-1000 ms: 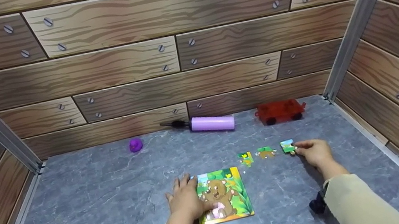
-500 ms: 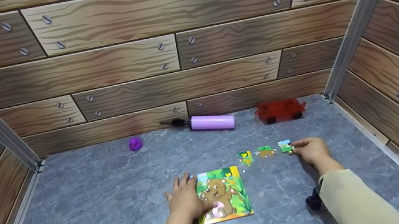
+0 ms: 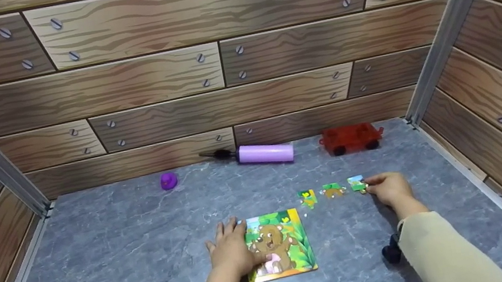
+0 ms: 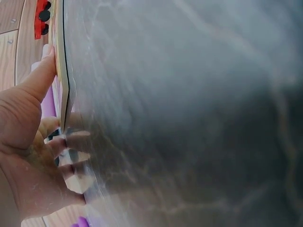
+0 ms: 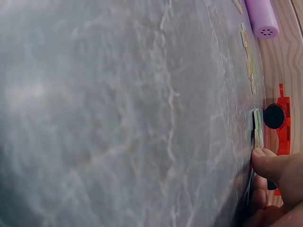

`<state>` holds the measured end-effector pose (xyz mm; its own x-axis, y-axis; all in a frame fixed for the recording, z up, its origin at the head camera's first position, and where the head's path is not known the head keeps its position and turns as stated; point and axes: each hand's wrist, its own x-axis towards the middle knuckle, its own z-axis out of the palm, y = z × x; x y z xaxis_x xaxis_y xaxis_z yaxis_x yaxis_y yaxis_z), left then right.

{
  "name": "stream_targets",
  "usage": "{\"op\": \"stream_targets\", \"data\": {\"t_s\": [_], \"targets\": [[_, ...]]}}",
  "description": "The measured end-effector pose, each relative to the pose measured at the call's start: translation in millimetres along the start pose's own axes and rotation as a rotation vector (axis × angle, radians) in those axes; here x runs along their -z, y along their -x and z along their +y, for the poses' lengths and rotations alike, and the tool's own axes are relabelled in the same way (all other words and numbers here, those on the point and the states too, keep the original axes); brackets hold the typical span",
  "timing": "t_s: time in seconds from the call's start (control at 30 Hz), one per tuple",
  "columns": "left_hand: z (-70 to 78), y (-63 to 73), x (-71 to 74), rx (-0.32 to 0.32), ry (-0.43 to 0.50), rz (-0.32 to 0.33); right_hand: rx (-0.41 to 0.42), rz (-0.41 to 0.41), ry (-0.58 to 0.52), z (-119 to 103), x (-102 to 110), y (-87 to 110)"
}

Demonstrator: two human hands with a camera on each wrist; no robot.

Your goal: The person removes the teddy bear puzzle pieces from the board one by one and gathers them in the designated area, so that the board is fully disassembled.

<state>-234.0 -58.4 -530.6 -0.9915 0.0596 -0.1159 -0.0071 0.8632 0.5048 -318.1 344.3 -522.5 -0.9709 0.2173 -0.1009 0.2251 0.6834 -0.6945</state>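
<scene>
A square bear jigsaw puzzle (image 3: 280, 242) lies on the grey tabletop in the head view. My left hand (image 3: 231, 251) rests at its left side, thumb across the picture and the other fingers spread past the edge. From the left wrist, the puzzle's thin side (image 4: 61, 75) shows beside the thumb. To the right, my right hand (image 3: 391, 190) pinches a blue and green puzzle piece (image 3: 356, 183) between thumb and fingers, close over the table. Two more puzzle pieces lie left of it: one with brown bear (image 3: 333, 191), one with a yellow patch (image 3: 308, 197).
Along the back wall are a purple rubber duck (image 3: 168, 180), a lilac hand pump (image 3: 265, 153) with a black nozzle, and a red toy wagon (image 3: 351, 139) with black wheels. Wood-patterned panels (image 3: 133, 84) enclose the table at the back and sides.
My right hand has shifted slightly left with the puzzle piece, nearer the other two pieces. The left hand stays on the puzzle.
</scene>
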Motion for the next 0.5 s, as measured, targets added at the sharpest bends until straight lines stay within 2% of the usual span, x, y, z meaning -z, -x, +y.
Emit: {"op": "stream_targets", "data": {"t_s": [0.17,0.5], "targets": [[-3.3,-0.1,-0.6,0.012,0.004,-0.013,-0.017,-0.014,-0.006,0.5,-2.8,-1.7],[-0.9,-3.0,-2.1,-0.005,0.02,-0.009,0.011,0.06,-0.075,4.1,-2.2,5.0]]}}
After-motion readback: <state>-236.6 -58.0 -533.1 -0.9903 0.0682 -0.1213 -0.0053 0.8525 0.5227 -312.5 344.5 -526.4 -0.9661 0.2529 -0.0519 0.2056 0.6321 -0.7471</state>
